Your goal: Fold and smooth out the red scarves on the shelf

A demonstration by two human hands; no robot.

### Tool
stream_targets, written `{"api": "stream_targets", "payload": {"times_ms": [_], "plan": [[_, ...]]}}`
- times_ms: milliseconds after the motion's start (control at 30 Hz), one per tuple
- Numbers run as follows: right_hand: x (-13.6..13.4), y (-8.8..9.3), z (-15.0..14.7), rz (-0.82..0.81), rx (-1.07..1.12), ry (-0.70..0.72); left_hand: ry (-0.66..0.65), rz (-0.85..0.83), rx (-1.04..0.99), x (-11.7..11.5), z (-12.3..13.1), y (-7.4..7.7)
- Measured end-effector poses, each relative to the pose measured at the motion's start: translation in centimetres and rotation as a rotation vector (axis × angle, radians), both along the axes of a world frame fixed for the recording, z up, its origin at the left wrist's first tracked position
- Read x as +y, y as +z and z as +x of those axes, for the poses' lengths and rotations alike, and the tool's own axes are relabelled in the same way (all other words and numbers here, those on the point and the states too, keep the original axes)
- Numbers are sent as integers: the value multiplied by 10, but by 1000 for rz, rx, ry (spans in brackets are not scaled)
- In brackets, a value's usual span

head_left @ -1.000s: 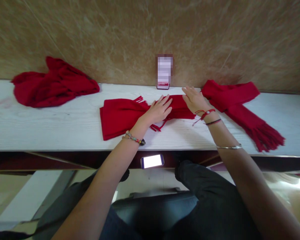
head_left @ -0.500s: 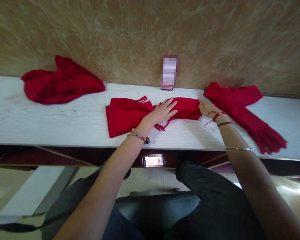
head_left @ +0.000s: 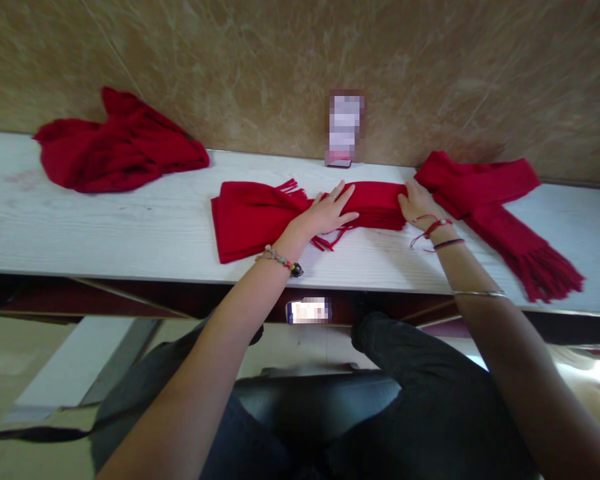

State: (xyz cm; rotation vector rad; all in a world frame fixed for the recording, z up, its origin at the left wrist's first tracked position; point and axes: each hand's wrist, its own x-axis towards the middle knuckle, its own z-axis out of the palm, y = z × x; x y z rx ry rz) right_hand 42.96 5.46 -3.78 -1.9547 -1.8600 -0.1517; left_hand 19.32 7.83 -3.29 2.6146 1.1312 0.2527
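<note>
A red fringed scarf (head_left: 255,220) lies in the middle of the white tabletop, gathered in at its centre. Its right part is folded into a stack of flat layers, while the left part fans out wider. Across the gathered centre rests my left hand (head_left: 327,215), palm down with fingers spread. My right hand (head_left: 420,203) is at the right end of the folded stack, its fingers bent and closed about the edge. Fringe strands stick out above and below my left hand.
Another red scarf (head_left: 490,200) lies crossed over itself at the right, beside my right hand. A crumpled red cloth (head_left: 120,147) sits at the back left. One phone (head_left: 345,127) leans on the marbled wall; another phone-like device (head_left: 309,311) lies below the table's front edge.
The view has tilted slightly, so the table appears higher. Both hands keep nearly the same places on the scarf, with little visible movement.
</note>
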Motion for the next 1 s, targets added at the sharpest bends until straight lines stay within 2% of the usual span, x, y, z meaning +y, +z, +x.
{"api": "stream_targets", "payload": {"times_ms": [100,200,300,500,600,800,1000], "plan": [[-5,12,-18,30,-35,6,2,3,-8,0,1,0],[-14,19,-43,-15,-96,185,-17,21,-49,0,2,-2],[-21,16,-55,-117,-182,245,-46,25,-93,0,2,-2],[-25,11,-39,-178,-237,257,-35,-11,-135,3,1,0],[-24,15,-33,-203,-233,278,-85,-23,-191,9,1,1],[-23,27,-35,-176,-227,298,-104,-12,-302,16,2,2],[-29,25,-41,-158,-261,265,-117,-7,-296,9,2,3]]}}
